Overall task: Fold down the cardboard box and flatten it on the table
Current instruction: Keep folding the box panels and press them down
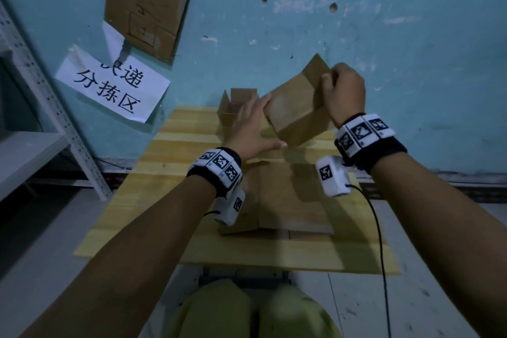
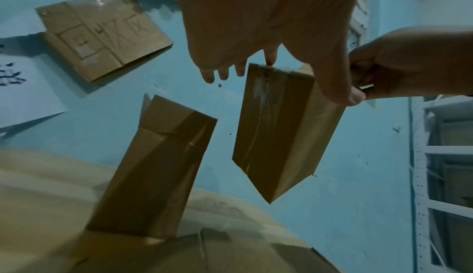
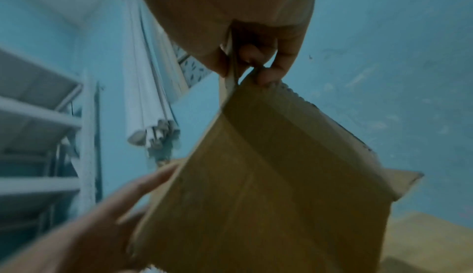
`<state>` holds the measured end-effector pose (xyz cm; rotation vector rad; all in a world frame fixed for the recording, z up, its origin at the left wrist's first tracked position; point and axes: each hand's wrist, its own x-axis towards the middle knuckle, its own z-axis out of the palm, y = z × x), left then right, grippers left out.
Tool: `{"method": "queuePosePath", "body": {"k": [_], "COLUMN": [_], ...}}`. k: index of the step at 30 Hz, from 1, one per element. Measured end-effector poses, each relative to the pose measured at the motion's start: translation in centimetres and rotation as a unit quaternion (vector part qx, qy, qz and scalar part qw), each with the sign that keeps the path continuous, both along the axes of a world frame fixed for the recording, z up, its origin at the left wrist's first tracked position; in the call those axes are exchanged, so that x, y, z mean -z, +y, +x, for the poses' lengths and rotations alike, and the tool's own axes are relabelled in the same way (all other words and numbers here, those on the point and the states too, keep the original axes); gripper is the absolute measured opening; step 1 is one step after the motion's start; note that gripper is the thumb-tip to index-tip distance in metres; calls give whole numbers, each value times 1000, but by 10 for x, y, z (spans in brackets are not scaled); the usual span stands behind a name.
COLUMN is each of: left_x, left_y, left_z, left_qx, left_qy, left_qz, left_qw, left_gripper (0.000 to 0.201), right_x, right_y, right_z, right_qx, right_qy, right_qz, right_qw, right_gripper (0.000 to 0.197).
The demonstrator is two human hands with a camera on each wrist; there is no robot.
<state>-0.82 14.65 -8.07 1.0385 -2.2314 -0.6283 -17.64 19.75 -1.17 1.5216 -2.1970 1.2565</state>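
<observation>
A small brown cardboard box [image 1: 295, 107] hangs tilted above the wooden table [image 1: 170, 151], clear of its top. My right hand [image 1: 344, 90] pinches the box's upper flap edge, thumb on one side and curled fingers on the other; the right wrist view shows the same box [image 3: 268, 186] under the pinching fingers [image 3: 268, 75]. My left hand [image 1: 253, 126] is spread with straight fingers against the box's left taped end. From the left wrist, the box [image 2: 279, 131] shows its taped face, with the left hand's fingers [image 2: 225, 71] at its top edge.
A second open box [image 1: 236, 107] stands at the table's far edge by the blue wall. A flattened box [image 1: 285, 197] lies on the table near me. A metal shelf [image 1: 33, 118] stands at the left. Paper and cardboard signs hang on the wall.
</observation>
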Motion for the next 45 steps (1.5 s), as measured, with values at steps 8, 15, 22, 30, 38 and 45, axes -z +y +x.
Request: {"method": "queuePosePath", "body": {"k": [8, 15, 22, 30, 38, 45], "left_x": [-20, -13, -8, -32, -41, -42], "left_y": [1, -2, -9, 11, 14, 22], "left_z": [7, 20, 31, -2, -16, -26], "left_qx": [37, 98, 79, 54, 21, -23], "left_qy": [34, -18, -156, -200, -217, -282], "left_qz": [61, 116, 112, -60, -31, -64], "left_qw": [997, 988, 978, 976, 975, 957], "left_gripper": [81, 78, 73, 24, 14, 28], "right_x": [9, 38, 58, 61, 64, 65], "right_y": [15, 7, 1, -1, -1, 0], "right_z": [-6, 26, 30, 29, 31, 29], "right_qx": [-24, -174, -183, -152, -138, -144], "right_qy": [-47, 199, 171, 174, 168, 153], "right_qz": [167, 370, 369, 356, 350, 350], "right_qw": [985, 891, 895, 905, 911, 913], "right_gripper": [42, 96, 107, 100, 89, 93]}}
